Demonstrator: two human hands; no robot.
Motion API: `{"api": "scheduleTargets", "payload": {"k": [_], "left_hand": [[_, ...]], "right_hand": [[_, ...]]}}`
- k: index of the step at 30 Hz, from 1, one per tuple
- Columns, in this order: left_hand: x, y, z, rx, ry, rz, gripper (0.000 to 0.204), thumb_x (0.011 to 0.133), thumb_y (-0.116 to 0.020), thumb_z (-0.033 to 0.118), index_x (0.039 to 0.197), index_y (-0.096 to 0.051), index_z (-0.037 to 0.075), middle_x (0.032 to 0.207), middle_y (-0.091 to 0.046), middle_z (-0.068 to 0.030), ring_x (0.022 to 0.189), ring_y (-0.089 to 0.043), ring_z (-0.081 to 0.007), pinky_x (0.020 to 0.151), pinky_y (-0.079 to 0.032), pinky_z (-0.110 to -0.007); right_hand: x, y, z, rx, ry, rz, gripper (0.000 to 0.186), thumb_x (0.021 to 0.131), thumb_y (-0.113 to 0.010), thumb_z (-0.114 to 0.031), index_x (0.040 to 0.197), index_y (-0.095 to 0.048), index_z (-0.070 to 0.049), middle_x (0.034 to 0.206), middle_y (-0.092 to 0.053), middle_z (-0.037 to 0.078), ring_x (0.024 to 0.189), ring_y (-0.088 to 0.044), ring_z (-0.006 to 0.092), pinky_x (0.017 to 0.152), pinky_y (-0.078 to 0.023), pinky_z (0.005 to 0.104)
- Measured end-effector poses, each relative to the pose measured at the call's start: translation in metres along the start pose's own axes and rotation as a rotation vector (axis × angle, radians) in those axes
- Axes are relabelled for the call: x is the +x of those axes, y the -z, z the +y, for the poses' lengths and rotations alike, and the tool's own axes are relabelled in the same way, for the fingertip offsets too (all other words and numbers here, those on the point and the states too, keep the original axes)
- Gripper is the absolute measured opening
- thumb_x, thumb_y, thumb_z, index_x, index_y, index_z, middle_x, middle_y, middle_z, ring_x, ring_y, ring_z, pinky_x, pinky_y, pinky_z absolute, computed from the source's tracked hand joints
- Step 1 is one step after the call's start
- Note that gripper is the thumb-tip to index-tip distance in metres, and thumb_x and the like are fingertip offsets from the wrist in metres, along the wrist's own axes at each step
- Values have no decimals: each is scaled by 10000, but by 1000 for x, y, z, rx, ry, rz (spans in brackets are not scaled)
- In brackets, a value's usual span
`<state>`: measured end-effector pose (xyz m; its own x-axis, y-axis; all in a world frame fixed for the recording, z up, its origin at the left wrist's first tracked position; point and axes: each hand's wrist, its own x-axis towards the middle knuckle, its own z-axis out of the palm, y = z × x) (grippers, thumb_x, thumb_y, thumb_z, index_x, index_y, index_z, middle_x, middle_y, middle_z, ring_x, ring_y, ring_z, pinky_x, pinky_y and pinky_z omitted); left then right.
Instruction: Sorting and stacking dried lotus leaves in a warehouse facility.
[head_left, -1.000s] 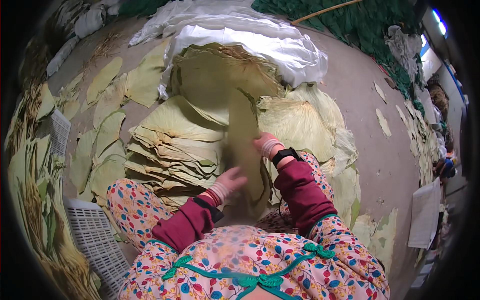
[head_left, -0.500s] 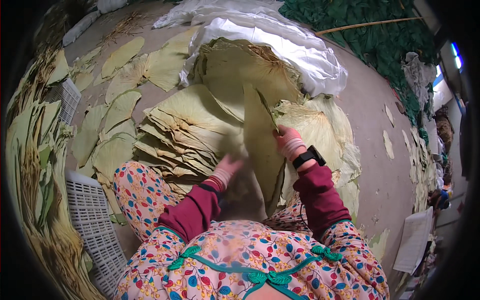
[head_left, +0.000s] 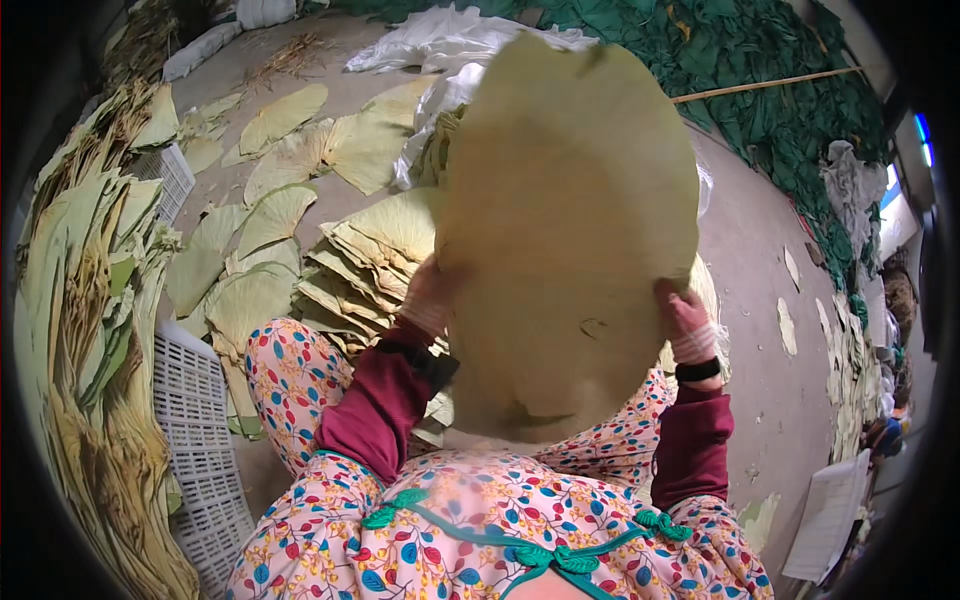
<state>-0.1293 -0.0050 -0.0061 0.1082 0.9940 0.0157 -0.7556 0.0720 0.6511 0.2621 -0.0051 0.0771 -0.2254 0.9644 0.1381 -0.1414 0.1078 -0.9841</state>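
A large, dried lotus leaf point(head_left: 570, 220), dull green and opened out nearly flat, is held up in front of me. My left hand point(head_left: 430, 295) grips its left edge, its fingers partly behind the leaf. On the opposite edge my right hand point(head_left: 685, 315) is closed, thumb on the near face. Both hands have pale striped wraps. Behind my left hand lies a stack of folded dried leaves point(head_left: 365, 260), their browned edges layered. The raised leaf hides most of the pile beyond it.
Loose fan-shaped leaves point(head_left: 285, 220) lie on the floor at left. Tall bundled leaves point(head_left: 85, 360) stand at far left beside a white slatted crate point(head_left: 200, 450). White sheeting point(head_left: 440, 40) and a dark green heap point(head_left: 750, 90) with a thin pole point(head_left: 770, 85) are at the back.
The folded leaf in my right hand is now opened out and raised. My left hand has gone to its left edge; my right hand has moved right and slightly down.
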Motion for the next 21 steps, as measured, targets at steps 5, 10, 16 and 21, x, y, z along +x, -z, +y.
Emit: {"api": "scheduleTargets", "payload": {"k": [5,10,16,21], "left_hand": [[6,-49,44,484,-225,-98,332,779,-622,124,1075,-522,12,989,-603,-89,881,-579,-190,767,-477,-302],[-16,-80,48,1700,-391,-52,403,694,-716,205,1026,-537,64,886,-617,-133,823,-605,-274,704,-481,-330],[-24,-64,31,1650,-150,-26,432,680,-717,224,1043,-543,66,913,-611,-144,845,-599,-279,731,-475,-340],[-29,-58,37,1457,20,-120,514,651,-742,189,1081,-517,20,973,-602,-128,918,-575,-218,795,-448,-291]], "right_hand": [[-16,-67,7,-1061,401,471,546,670,-724,-151,1148,-480,-54,1040,-563,136,880,-563,254,757,-456,345],[-13,-178,-19,-1255,887,121,434,603,-717,-162,1009,-568,-117,941,-586,59,873,-558,239,799,-420,359],[-2,-205,7,-1371,552,-32,261,636,-662,-235,833,-544,-111,810,-565,54,780,-559,240,716,-422,368],[8,-196,8,-1075,499,-196,172,679,-627,-92,818,-535,-52,853,-583,126,801,-564,322,671,-470,384]]}}
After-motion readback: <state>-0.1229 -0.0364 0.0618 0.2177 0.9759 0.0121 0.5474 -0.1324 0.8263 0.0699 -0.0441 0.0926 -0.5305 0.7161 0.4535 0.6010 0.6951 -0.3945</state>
